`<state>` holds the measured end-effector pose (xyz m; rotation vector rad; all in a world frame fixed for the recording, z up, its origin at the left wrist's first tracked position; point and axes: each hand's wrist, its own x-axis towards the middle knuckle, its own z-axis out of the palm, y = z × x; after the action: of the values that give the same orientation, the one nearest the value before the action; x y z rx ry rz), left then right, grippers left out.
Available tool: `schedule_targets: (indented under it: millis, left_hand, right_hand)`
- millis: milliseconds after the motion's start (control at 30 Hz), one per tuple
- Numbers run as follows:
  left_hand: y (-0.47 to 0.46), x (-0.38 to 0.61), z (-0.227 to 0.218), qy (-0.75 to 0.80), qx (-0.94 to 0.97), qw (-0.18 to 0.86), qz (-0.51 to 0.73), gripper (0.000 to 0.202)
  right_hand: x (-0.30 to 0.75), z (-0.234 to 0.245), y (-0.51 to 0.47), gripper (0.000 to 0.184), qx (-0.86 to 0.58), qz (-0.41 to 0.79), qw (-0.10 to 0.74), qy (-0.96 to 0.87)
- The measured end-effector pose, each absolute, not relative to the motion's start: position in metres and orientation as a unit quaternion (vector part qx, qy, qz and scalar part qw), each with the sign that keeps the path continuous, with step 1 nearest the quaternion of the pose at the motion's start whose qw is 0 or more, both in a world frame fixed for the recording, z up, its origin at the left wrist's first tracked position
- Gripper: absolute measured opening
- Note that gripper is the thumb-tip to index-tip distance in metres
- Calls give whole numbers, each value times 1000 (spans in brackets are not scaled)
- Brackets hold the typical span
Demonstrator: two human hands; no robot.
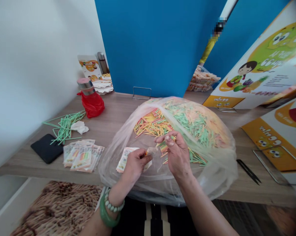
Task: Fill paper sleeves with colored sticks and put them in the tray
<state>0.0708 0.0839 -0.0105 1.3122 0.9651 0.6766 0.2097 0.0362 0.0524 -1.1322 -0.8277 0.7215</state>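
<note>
My left hand (136, 164) pinches a small printed packet (152, 152) between thumb and fingers. Close by, my right hand (178, 153) is closed on a few thin coloured sticks (161, 141), just right of the packet. Both hands are over a large clear plastic bag (123, 132), opened out on the table. Yellow and red sticks (153, 123) are heaped inside it, with green sticks (199, 131) to their right. A stack of flat packets (124, 156) lies left of my left hand. Whether the held packet has sticks in it is hard to make out.
Filled packets (82, 155) lie at left beside a black phone-like slab (47, 148), long green sticks (65, 126) and crumpled tissue (79, 127). Behind them is a flask in a red bag (91, 103). Black tweezers (248, 172) and printed cartons (276, 144) are at right; a blue panel (153, 46) stands behind.
</note>
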Motion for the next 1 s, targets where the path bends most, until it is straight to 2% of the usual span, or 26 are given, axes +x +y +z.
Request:
schedule_targets:
  millis: [267, 567, 833, 1000]
  left_hand:
    - [81, 74, 5, 397, 549, 685, 267, 33]
    - [81, 73, -3, 382, 550, 696, 258, 41]
    - [81, 71, -4, 375, 501, 736, 257, 42]
    - [81, 72, -5, 374, 499, 743, 245, 42]
  right_hand:
    - [197, 50, 42, 11, -512, 282, 712, -390]
    - [193, 46, 43, 11, -508, 286, 712, -391]
    - [197, 37, 37, 15, -533, 348, 667, -387]
    - [203, 38, 37, 15, -546, 351, 671, -359]
